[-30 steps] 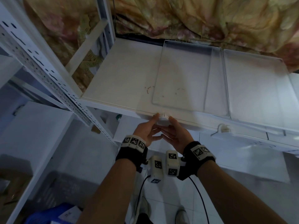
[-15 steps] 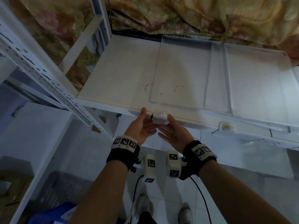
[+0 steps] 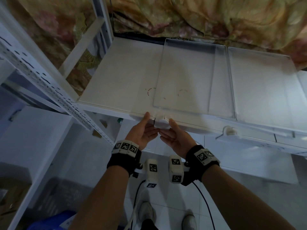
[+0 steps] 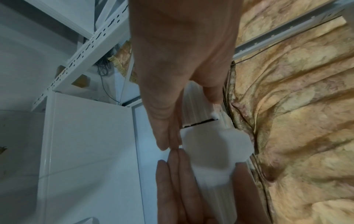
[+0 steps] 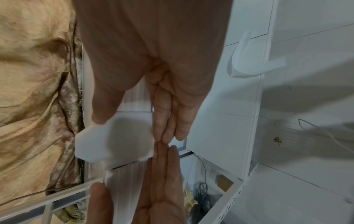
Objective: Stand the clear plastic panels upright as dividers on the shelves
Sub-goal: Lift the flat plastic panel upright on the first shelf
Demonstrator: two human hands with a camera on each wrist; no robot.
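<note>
Two clear plastic panels lie flat on the white shelf [image 3: 119,77], one in the middle [image 3: 186,75] and one to its right [image 3: 265,90]. A white clip [image 3: 162,124] sits on the shelf's front edge, below the middle panel's near left corner. My right hand [image 3: 167,130] pinches this clip [image 5: 114,136], thumb on top and straight fingers beneath. My left hand [image 3: 151,123] is just left of the clip [image 4: 214,148]. Its thumb rests on the shelf edge and its straight fingers reach under, fingertips meeting the right hand's.
A second white clip [image 3: 230,130] sits on the front edge further right. A perforated white upright [image 3: 49,87] stands at the left, and patterned fabric [image 3: 199,17] hangs behind the shelf. A lower shelf [image 3: 249,163] and a blue bin [image 3: 49,219] lie below.
My left thumb has slid left off the clip onto the shelf edge. More of the clip now shows between my hands. The panels have not moved.
</note>
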